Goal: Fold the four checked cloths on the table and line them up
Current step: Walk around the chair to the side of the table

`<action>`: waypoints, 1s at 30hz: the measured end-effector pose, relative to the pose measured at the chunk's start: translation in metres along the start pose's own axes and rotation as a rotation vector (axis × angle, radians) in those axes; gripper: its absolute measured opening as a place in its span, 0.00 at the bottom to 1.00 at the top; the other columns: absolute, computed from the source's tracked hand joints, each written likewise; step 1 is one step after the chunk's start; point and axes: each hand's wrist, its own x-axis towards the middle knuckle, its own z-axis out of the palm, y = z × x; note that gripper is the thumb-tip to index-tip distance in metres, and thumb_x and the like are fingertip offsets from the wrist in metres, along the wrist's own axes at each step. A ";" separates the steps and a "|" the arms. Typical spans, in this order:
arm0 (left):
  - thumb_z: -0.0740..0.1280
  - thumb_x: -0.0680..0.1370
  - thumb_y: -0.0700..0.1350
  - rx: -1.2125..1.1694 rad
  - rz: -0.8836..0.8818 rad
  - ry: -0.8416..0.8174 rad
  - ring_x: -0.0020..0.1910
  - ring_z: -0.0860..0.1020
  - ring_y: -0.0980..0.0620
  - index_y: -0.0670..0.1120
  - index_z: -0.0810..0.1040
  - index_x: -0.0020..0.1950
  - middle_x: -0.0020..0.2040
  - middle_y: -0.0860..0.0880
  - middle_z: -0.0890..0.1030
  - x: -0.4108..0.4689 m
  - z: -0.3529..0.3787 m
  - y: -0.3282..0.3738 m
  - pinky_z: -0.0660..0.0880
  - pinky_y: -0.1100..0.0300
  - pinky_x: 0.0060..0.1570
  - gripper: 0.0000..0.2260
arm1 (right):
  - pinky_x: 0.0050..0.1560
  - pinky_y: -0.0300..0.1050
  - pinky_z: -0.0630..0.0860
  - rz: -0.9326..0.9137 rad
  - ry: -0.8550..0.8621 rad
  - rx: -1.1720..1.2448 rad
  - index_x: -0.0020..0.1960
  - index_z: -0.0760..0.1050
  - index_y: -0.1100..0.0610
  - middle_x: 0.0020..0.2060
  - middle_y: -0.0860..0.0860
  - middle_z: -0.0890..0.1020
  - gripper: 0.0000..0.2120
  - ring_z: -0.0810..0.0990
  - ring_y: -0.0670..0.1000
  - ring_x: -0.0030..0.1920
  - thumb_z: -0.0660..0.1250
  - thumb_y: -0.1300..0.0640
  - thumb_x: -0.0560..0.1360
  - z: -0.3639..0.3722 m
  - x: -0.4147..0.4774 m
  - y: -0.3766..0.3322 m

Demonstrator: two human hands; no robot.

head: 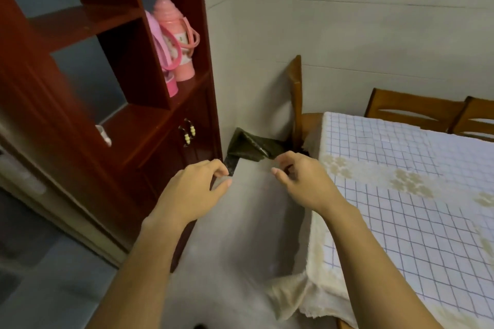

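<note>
Both hands, L & R, pinch one dark cloth off table's left edge; mid-fold. Nxt: lay it on tabletop.

Your table wears a matt woven cloth, checked, with a frayed cream hem. The cabinet is glossy red-brown lacquered wood; the chairs are smooth orange wood. The pink flasks look like shiny plastic. Floor: matt grey, smooth.
</note>
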 end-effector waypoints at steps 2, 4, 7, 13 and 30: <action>0.66 0.81 0.57 -0.023 0.050 -0.022 0.57 0.78 0.60 0.57 0.78 0.60 0.57 0.61 0.79 0.035 -0.009 -0.020 0.69 0.65 0.45 0.10 | 0.59 0.47 0.80 0.030 0.006 -0.025 0.66 0.76 0.50 0.59 0.48 0.81 0.17 0.80 0.46 0.55 0.64 0.44 0.81 0.005 0.028 -0.009; 0.67 0.81 0.56 -0.034 0.100 -0.046 0.57 0.78 0.59 0.57 0.79 0.59 0.56 0.61 0.79 0.072 -0.022 -0.035 0.72 0.61 0.48 0.09 | 0.59 0.46 0.79 0.064 0.032 -0.021 0.66 0.76 0.51 0.59 0.48 0.81 0.17 0.80 0.46 0.56 0.65 0.45 0.81 0.005 0.055 -0.019; 0.67 0.80 0.56 -0.041 0.186 -0.043 0.55 0.79 0.57 0.56 0.79 0.57 0.53 0.62 0.79 0.130 -0.034 -0.047 0.76 0.55 0.52 0.08 | 0.59 0.46 0.80 0.102 0.151 -0.005 0.67 0.76 0.52 0.60 0.48 0.81 0.18 0.80 0.47 0.57 0.65 0.46 0.81 0.000 0.094 -0.028; 0.67 0.81 0.56 -0.025 0.393 -0.116 0.56 0.79 0.57 0.56 0.79 0.57 0.55 0.59 0.81 0.222 -0.018 -0.024 0.75 0.57 0.54 0.08 | 0.57 0.43 0.80 0.285 0.244 0.008 0.64 0.77 0.49 0.58 0.47 0.82 0.14 0.81 0.47 0.56 0.66 0.46 0.81 -0.001 0.133 0.000; 0.64 0.82 0.47 0.117 0.686 -0.314 0.56 0.79 0.56 0.56 0.78 0.61 0.58 0.59 0.81 0.447 0.075 0.123 0.77 0.56 0.56 0.09 | 0.56 0.46 0.77 0.619 0.337 -0.037 0.67 0.74 0.52 0.61 0.49 0.80 0.16 0.78 0.50 0.59 0.63 0.47 0.82 -0.084 0.228 0.172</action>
